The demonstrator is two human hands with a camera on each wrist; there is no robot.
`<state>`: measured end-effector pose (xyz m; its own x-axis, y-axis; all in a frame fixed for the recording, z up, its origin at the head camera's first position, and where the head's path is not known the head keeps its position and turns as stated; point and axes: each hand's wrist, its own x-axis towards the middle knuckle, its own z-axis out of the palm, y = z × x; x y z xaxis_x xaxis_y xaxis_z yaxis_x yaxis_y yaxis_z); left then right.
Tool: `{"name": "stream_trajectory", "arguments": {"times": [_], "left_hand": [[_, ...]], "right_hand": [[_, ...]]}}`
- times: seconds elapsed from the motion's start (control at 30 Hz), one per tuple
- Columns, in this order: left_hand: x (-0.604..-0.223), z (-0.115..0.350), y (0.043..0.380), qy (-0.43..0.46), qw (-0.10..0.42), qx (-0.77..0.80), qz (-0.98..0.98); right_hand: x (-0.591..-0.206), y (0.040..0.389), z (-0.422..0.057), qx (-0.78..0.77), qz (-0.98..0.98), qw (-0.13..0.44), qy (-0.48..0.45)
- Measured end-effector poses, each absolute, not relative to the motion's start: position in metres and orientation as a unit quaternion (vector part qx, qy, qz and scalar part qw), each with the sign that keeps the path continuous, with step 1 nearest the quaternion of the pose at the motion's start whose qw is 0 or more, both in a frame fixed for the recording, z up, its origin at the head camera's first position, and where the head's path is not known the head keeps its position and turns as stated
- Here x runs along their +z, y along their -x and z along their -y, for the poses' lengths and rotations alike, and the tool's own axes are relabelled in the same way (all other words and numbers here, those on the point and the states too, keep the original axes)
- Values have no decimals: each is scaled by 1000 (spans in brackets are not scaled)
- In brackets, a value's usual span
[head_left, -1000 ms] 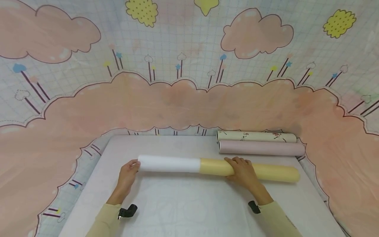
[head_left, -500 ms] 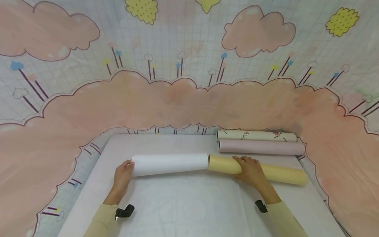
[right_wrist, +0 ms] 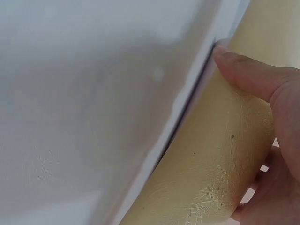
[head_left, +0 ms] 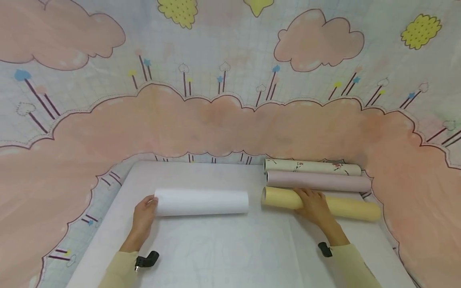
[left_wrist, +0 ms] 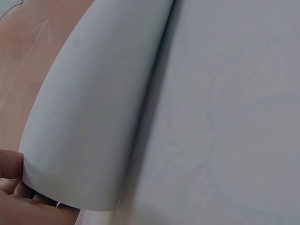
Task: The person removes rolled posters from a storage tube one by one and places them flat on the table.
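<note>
A white paper roll [head_left: 202,202] lies across the left half of the table. Its left end is pinched by my left hand [head_left: 143,214]; in the left wrist view the thumb is outside the edge and the fingers reach inside the roll [left_wrist: 93,108]. To the right, a yellow tube [head_left: 354,208] lies at a slight slant, its open end facing the white roll across a gap. My right hand [head_left: 315,208] grips the tube over its middle. In the right wrist view the thumb lies along the tube's creased surface [right_wrist: 201,173], and the fingers wrap its other side.
Behind the yellow tube lie a pinkish roll [head_left: 317,181] and a cream roll with a floral print [head_left: 311,166], side by side at the table's back right. A white cloth covers the table [head_left: 223,256]. A patterned curtain [head_left: 216,124] surrounds its back and sides.
The white roll has come out of the yellow tube, and the two are now apart. My left hand has moved left with the roll, my right hand right with the tube.
</note>
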<state>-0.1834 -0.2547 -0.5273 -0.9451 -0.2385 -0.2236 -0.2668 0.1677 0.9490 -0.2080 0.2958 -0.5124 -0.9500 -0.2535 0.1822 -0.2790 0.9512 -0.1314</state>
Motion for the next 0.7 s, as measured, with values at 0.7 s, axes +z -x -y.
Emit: {"name": "stream_trajectory", "arguments": {"times": [0.7], "left_hand": [[-517,258,183,157,3,635,-757]], "right_hand": [[-524,225,-328,66,982,108,-143]]}}
